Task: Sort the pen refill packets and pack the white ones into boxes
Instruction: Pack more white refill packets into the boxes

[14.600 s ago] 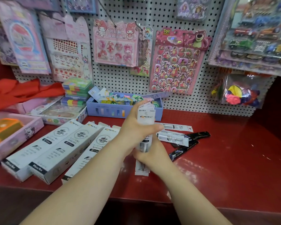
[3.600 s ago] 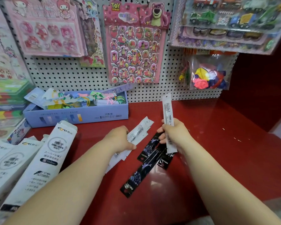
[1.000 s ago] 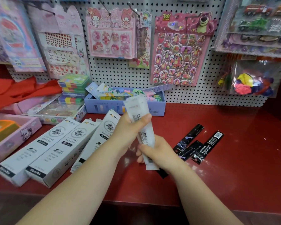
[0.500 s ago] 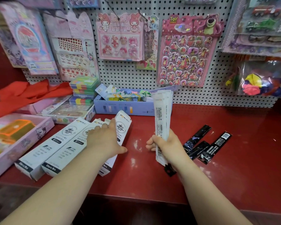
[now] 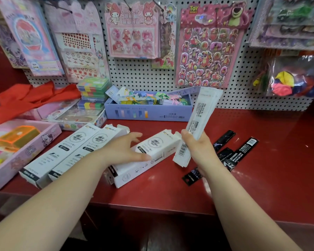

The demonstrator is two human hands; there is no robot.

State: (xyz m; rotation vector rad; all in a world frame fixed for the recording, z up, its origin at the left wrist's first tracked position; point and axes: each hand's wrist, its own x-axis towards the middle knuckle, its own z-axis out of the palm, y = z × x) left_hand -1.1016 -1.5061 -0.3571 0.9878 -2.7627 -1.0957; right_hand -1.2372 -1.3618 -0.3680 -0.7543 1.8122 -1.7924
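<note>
Right hand (image 5: pixel 198 147): clamped round a sheaf of white packets (image 5: pixel 202 116), which leans toward 1 o'clock.
Left hand (image 5: pixel 123 151): fingers spread and straight, laid on the white box (image 5: pixel 153 151) at its 3 o'clock.
White box: flat on the bench (image 5: pixel 261 178), with open flaps (image 5: pixel 172 134) at its 1 o'clock end.
Black packets (image 5: pixel 227 156): on the bench, 3 o'clock of the right hand.
Risk: the box may slide under that loose hold. The sheaf may also splay against the flaps, dropping white packets among the black.

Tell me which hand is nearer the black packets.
Right. The right hand, holding the white packets, hovers just beside the black packets; the left hand touches a white box farther left.
</note>
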